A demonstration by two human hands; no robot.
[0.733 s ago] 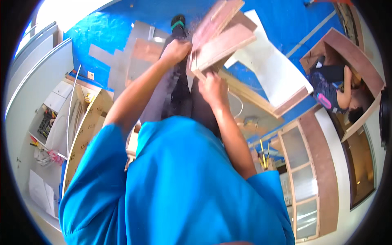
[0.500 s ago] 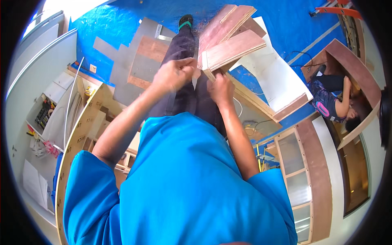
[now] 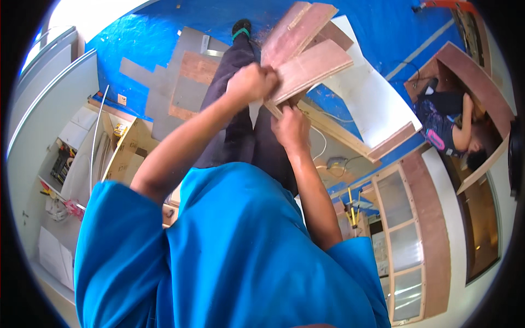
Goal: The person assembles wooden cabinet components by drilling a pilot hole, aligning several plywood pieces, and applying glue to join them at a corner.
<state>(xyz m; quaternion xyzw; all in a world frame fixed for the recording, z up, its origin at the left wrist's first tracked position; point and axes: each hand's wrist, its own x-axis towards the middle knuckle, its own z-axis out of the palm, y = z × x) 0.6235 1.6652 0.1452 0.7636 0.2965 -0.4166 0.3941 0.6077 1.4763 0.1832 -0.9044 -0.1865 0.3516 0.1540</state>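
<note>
Boards: a fan of flat reddish-brown plywood boards (image 3: 303,57) sits in front of the person's chest, above the blue floor covering (image 3: 383,22), held at its near end by both hands.
Left hand: the left hand (image 3: 251,82) is fisted tight over the boards' near edge, its grip closed on the wood.
Right hand: the right hand (image 3: 291,127) clasps the same bundle from beneath, fingers curled up round a pale wooden strip (image 3: 333,128).
Change: against half a second ago, the left fist has slid further onto the boards and the fan has spread wider; by my reading the bundle is being sorted, not set down.
Surroundings: a white rectangular panel (image 3: 366,98) lies under the boards, and another person (image 3: 451,128) crouches inside a brown wooden cabinet frame (image 3: 481,76) at right.
Labels: a small pale square tag (image 3: 122,99) lies at the floor covering's left edge; its markings are too small to make out.
</note>
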